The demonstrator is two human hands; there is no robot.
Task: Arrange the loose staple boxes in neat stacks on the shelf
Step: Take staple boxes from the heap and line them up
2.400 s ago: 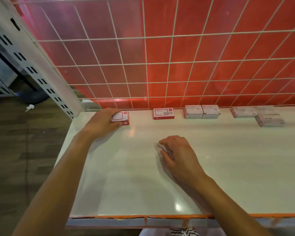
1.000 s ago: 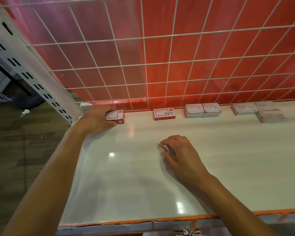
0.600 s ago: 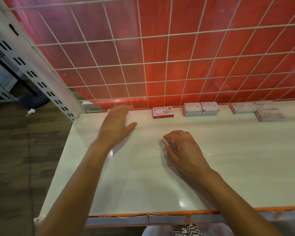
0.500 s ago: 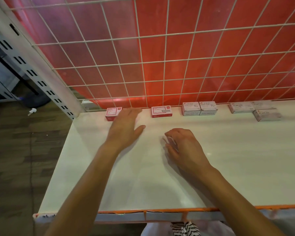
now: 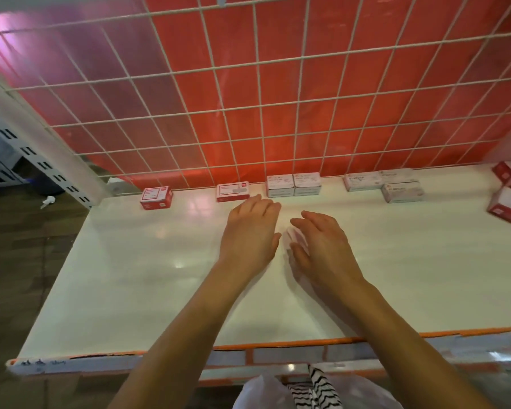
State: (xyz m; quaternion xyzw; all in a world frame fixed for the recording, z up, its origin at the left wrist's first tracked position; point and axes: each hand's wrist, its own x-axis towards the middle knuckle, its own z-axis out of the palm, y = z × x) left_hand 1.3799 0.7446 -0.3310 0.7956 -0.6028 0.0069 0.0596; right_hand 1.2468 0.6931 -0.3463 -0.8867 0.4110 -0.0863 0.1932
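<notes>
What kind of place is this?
Probably a shop, perhaps a stationery aisle: a white display shelf with an orange front edge, a wire grid back panel, and small staple boxes lined along the back.

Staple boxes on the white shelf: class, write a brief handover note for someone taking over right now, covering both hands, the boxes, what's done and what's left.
Left hand: open, nothing in its grip, just short of the second red-and-white cardboard staple box.
Right hand: open, empty, low over the glossy white shelf.
Along the back: another red-and-white box far left, a pale grey pair side by side, three pale grey boxes further right, one in front.
Done: those are lined up by the wire grid.
Left: tumbled red boxes at the right edge need stacking.
</notes>
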